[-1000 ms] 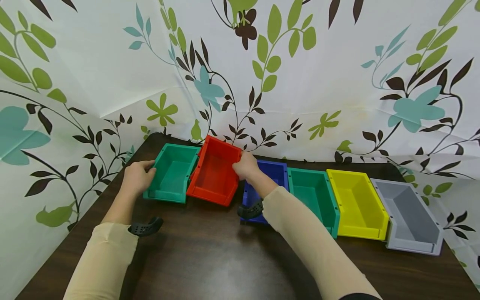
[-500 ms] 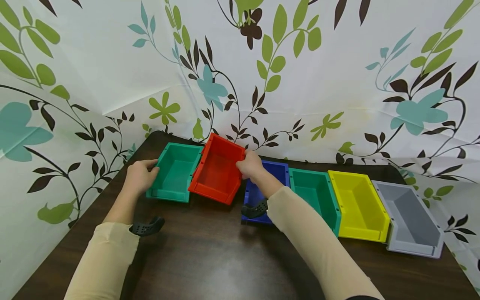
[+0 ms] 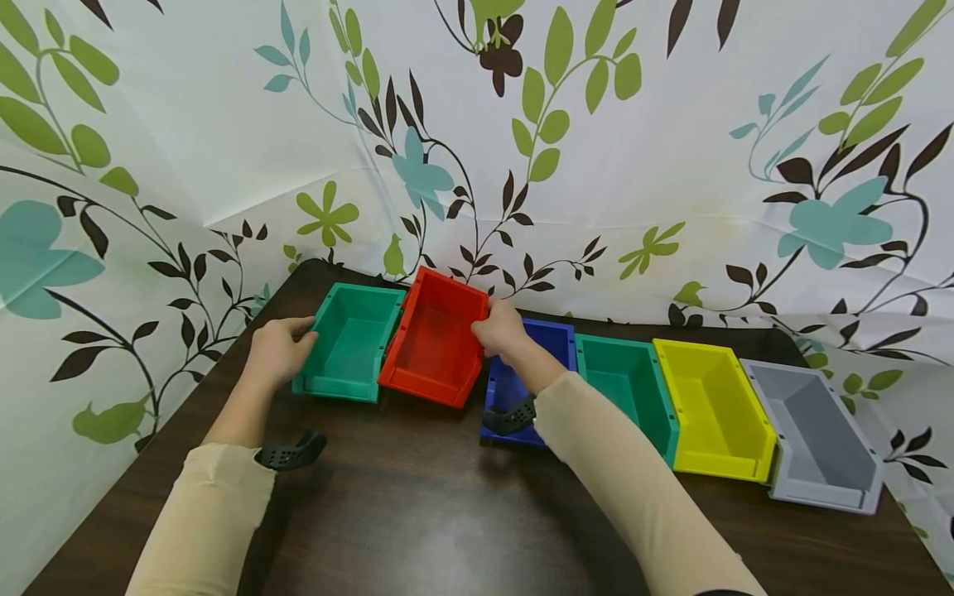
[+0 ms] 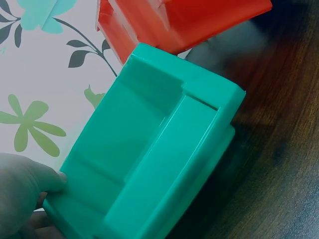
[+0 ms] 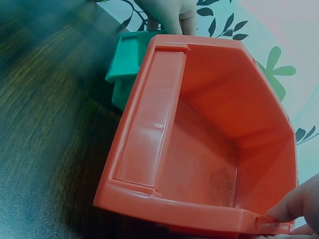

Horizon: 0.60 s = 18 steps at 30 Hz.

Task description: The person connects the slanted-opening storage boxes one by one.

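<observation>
My left hand (image 3: 277,354) pinches the left wall of a green plastic storage bin (image 3: 349,339), its thumb inside the rim as the left wrist view shows. With my right hand (image 3: 501,331) I pinch the right rim of a red storage bin (image 3: 436,335). The red bin is tilted, and its left edge overlaps the green bin's right edge in the head view. In the right wrist view the red bin (image 5: 199,149) fills the middle, the thumb over its rim at the lower right. Both bins have bare insides.
Right of the red bin stands a row on the dark wooden table (image 3: 417,505): a blue bin (image 3: 547,339) partly behind my right wrist, a second green bin (image 3: 622,372), a yellow bin (image 3: 711,406) and a grey bin (image 3: 816,430). A patterned sheet (image 3: 641,149) hangs behind them.
The head view has shifted slightly. The red bin has moved a little right and tilts a bit less, still held by my right hand. My left hand keeps its hold on the green bin.
</observation>
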Motion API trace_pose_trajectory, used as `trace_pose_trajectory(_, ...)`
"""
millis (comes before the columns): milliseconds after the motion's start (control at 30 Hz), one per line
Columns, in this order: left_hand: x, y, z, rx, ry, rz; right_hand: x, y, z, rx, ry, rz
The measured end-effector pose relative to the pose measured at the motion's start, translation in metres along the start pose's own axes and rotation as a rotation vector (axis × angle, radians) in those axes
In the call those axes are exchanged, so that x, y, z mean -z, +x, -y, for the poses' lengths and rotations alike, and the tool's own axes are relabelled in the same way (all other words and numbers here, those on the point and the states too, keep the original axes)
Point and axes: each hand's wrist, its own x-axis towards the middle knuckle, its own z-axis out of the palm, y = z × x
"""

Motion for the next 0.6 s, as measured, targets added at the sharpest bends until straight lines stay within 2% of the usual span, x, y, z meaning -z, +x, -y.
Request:
trace_pose_trajectory(200, 0.0, 0.0, 0.0, -0.019, 0.007, -0.009, -0.002, 0.003, 0.0, 0.008, -0.074, -0.041)
trace_pose_trajectory(367, 0.001, -0.001, 0.0, -0.043, 0.015, -0.019, -0.002, 0.004, 0.004, 0.03, -0.093, -0.057)
trace_pose_trajectory(600, 0.0, -0.004, 0.003, -0.056, 0.026, -0.005, 0.005, 0.005, 0.019, 0.075, -0.144, -0.053)
